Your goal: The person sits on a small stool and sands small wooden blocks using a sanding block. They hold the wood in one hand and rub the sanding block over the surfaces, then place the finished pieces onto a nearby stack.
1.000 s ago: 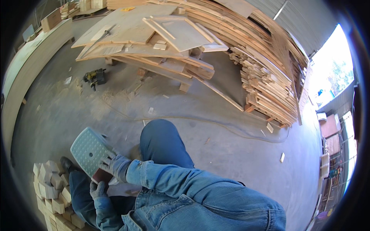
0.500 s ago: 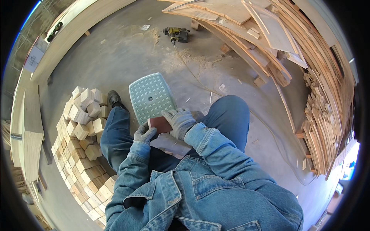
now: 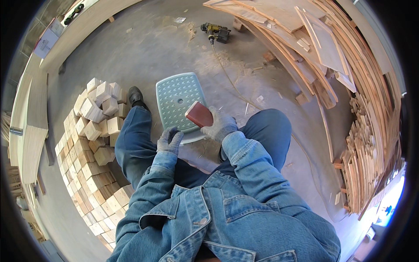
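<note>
A reddish-brown block (image 3: 199, 114) with a pale end looks like wood wrapped in sandpaper. My gloved right hand (image 3: 220, 123) grips it by its right side, above the near right part of a light green plastic stool (image 3: 176, 94). The stool's top has a raised pattern and a central hole. My gloved left hand (image 3: 170, 140) is open, its fingers loosely bent and apart, by the stool's near left edge. Nothing shows in it. Whether it touches the stool I cannot tell.
Stacked square wood blocks (image 3: 94, 168) rise beside my left leg. A yellow-green power drill (image 3: 215, 32) lies on the floor beyond the stool, a cord (image 3: 238, 92) trailing nearby. Boards (image 3: 305, 78) and thin strips (image 3: 364, 161) fill the right side. Long pale beams (image 3: 32, 126) line the left.
My left hand has let go of the reddish-brown block and drawn apart from it. The right hand has lifted the block up and right, turning it so its pale end shows. The view has shifted slightly.
</note>
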### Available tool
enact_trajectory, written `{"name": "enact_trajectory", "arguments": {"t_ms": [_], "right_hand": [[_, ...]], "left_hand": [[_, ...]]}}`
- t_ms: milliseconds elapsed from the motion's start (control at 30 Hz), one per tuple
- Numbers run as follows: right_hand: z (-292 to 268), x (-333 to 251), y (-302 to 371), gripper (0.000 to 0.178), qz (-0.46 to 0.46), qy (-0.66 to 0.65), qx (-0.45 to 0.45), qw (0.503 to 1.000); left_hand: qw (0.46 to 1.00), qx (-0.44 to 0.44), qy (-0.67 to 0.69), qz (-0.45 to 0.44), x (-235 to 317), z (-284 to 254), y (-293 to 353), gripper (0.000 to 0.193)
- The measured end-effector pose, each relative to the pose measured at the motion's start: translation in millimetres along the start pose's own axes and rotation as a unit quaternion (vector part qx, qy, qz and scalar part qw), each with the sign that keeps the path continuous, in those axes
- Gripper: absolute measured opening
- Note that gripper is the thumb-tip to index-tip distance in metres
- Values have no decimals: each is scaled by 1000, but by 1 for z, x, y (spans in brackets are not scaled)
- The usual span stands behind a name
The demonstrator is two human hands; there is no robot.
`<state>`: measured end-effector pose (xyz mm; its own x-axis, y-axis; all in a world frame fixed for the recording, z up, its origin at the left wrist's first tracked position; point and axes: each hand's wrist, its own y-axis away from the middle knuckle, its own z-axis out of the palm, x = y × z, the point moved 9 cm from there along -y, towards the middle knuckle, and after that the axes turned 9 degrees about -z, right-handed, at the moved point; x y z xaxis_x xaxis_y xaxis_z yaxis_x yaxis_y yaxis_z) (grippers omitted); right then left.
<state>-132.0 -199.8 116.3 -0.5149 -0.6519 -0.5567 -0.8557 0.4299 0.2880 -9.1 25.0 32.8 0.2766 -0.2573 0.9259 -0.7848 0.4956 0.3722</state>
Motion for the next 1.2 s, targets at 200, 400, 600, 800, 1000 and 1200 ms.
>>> {"name": "enact_trajectory", "arguments": {"t_ms": [200, 400, 600, 800, 1000, 1200], "right_hand": [[37, -19, -8, 87, -82, 65, -71, 992], [49, -14, -19, 80, -81, 95, -59, 990], [36, -29, -37, 86, -105, 11, 10, 994], [45, -37, -46, 98, -58, 127, 17, 990], [60, -32, -56, 100, -44, 163, -3, 986], [60, -37, -56, 103, -52, 211, 0, 976]], "left_hand": [[999, 27, 40, 9, -10, -16, -10, 32], [999, 40, 24, 12, 2, -11, -5, 24], [994, 67, -76, 34, 31, -16, 6, 26], [992, 7, 129, -6, 49, -19, 14, 30], [974, 9, 221, 43, 89, -45, 23, 31], [959, 140, 217, 121, 144, -152, 27, 33]]}}
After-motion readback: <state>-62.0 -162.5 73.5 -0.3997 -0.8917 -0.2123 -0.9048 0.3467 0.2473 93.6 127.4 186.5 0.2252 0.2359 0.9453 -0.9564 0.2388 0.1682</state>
